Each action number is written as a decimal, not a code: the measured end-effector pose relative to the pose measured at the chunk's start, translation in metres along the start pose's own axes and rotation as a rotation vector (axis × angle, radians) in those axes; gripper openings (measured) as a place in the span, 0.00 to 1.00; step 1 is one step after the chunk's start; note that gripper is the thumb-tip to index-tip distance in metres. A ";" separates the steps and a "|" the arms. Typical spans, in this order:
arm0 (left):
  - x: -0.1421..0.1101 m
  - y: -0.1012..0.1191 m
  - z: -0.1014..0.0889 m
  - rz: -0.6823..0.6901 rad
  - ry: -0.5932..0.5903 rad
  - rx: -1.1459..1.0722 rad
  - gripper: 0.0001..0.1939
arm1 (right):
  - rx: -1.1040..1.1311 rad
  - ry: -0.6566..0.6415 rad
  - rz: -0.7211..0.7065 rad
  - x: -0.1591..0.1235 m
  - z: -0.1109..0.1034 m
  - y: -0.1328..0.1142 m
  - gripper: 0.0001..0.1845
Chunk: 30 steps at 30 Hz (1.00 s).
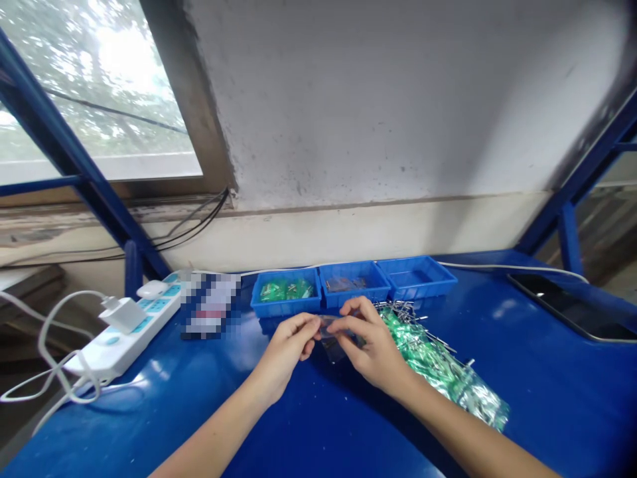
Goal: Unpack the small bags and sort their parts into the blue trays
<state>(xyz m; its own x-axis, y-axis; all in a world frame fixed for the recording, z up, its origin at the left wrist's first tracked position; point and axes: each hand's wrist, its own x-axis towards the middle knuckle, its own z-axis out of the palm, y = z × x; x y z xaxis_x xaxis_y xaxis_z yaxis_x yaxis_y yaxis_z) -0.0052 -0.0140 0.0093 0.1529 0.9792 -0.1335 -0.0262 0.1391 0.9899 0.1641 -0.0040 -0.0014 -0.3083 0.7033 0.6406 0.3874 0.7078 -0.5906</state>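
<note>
A small clear plastic bag (327, 324) is stretched between my two hands above the blue table. My left hand (294, 336) pinches its left end between thumb and fingers. Opposite it, my right hand (367, 340) grips the other side, with the index finger and thumb at the bag and another finger raised. Beside and partly behind my right hand lies a pile of green-tinted plastic packets (432, 362) with thin metal pins (438, 340) among them. Whether anything is inside the held bag cannot be made out.
Along the wall stand a blue bin with green packets (284, 309), a blue bin with clear bags (355, 295) and a third blue bin (421, 289). A power strip (119, 345) with looping cables is at left. A phone (572, 309) lies at right.
</note>
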 end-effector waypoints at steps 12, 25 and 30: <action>-0.003 -0.009 -0.006 0.871 0.068 0.906 0.09 | 0.236 -0.177 0.413 0.010 -0.010 -0.008 0.20; -0.004 -0.015 -0.002 0.499 0.108 1.131 0.14 | -0.191 0.415 -0.048 0.016 -0.041 -0.009 0.09; -0.006 -0.022 0.003 0.479 0.124 1.222 0.17 | -0.406 0.819 -0.084 0.028 -0.076 0.016 0.13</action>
<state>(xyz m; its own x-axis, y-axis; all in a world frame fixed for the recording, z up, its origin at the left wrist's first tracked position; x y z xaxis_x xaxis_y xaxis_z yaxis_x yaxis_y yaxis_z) -0.0025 -0.0235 -0.0119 0.2857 0.9097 0.3015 0.8611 -0.3817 0.3357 0.2276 0.0225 0.0442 0.3027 0.2748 0.9126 0.7147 0.5681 -0.4081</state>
